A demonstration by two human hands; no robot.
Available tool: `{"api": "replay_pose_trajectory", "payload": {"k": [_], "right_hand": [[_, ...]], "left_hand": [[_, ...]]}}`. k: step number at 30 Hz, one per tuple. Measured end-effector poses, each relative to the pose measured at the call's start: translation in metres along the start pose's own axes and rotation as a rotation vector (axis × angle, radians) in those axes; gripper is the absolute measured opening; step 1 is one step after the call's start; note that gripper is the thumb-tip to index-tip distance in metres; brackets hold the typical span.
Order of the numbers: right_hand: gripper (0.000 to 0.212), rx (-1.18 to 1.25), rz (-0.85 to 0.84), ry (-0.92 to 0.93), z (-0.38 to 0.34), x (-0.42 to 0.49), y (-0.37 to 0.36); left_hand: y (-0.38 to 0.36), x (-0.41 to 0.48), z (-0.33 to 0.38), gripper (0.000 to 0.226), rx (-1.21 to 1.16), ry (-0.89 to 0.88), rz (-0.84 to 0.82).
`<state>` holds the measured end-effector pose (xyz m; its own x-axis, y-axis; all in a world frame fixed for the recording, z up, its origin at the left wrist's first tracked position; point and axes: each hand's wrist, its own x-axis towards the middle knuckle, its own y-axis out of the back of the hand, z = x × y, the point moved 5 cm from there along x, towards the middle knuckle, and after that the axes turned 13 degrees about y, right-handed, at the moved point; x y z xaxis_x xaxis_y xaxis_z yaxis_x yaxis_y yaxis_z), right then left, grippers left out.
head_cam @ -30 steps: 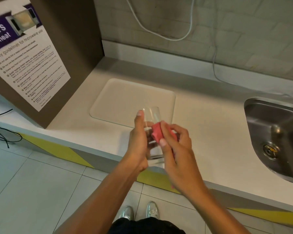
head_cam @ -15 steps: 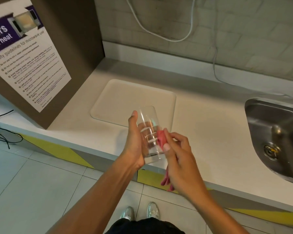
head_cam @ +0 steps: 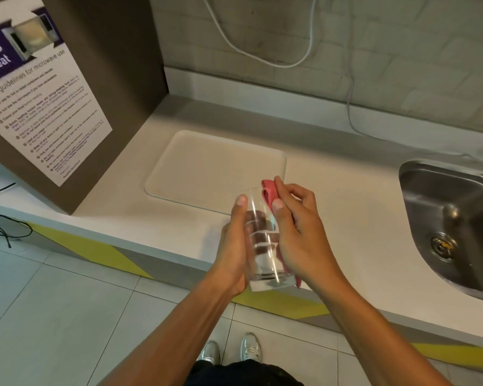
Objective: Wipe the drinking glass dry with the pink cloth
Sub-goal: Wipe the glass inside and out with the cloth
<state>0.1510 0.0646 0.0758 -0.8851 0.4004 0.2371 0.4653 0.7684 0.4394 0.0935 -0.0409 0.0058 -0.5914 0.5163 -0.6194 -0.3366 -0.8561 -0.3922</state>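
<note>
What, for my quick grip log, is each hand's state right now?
Left hand: grip curled round the tall clear drinking glass.
Right hand: pinching the pink cloth against the glass's side.

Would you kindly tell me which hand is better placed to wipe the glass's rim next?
Right, probably: the right hand pinches the pink cloth against the drinking glass near its rim, while the left hand grips the glass's side.

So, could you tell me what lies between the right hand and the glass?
The pink cloth, which the right hand presses against the drinking glass; the head view shows it.
</note>
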Motion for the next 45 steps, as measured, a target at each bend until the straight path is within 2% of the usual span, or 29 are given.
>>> {"api": "replay_pose_trajectory", "payload": {"k": [4, 8, 11, 14, 17, 20, 24, 27, 33, 37, 41, 45], "right_hand": [[0.044, 0.066, -0.006, -0.045, 0.006, 0.006, -0.005], [0.044, 0.079, -0.017, -0.029, 0.001, -0.013, -0.011], [0.044, 0.028, -0.093, 0.048, -0.009, -0.045, -0.020], [0.047, 0.024, -0.133, 0.077, -0.016, -0.054, -0.025], [0.044, 0.033, -0.087, 0.041, -0.010, -0.023, -0.018], [0.044, 0.065, -0.074, 0.006, -0.003, -0.005, -0.009], [0.042, 0.180, -0.074, -0.038, 0.004, -0.032, -0.014], [0.038, 0.172, -0.035, -0.021, 0.005, -0.027, -0.012], [0.036, 0.293, -0.047, -0.173, 0.009, -0.007, -0.002], [0.034, 0.443, -0.089, -0.247, 0.009, -0.037, -0.013], [0.033, 0.415, -0.041, -0.215, 0.007, -0.026, -0.008], [0.035, 0.364, -0.019, -0.215, 0.005, -0.011, 0.000]], "left_hand": [[-0.004, -0.002, 0.010, 0.077, -0.029, 0.089, -0.065], [0.001, -0.006, 0.017, 0.082, 0.089, -0.025, 0.038], [0.013, 0.003, 0.032, 0.084, -0.028, -0.012, 0.036], [0.018, 0.010, 0.043, 0.076, -0.117, 0.032, -0.019], [0.004, 0.004, 0.033, 0.074, -0.076, 0.032, -0.082], [-0.003, 0.000, 0.025, 0.083, -0.146, 0.036, -0.081], [0.002, 0.006, 0.026, 0.086, -0.236, 0.084, -0.103], [-0.001, 0.004, 0.023, 0.081, -0.243, 0.091, -0.152], [-0.011, -0.003, 0.026, 0.078, -0.181, 0.021, -0.175], [-0.003, 0.003, 0.048, 0.076, -0.307, 0.013, -0.184], [-0.008, 0.000, 0.043, 0.076, -0.230, -0.011, -0.243], [-0.014, 0.002, 0.018, 0.079, -0.212, 0.019, -0.196]]}}
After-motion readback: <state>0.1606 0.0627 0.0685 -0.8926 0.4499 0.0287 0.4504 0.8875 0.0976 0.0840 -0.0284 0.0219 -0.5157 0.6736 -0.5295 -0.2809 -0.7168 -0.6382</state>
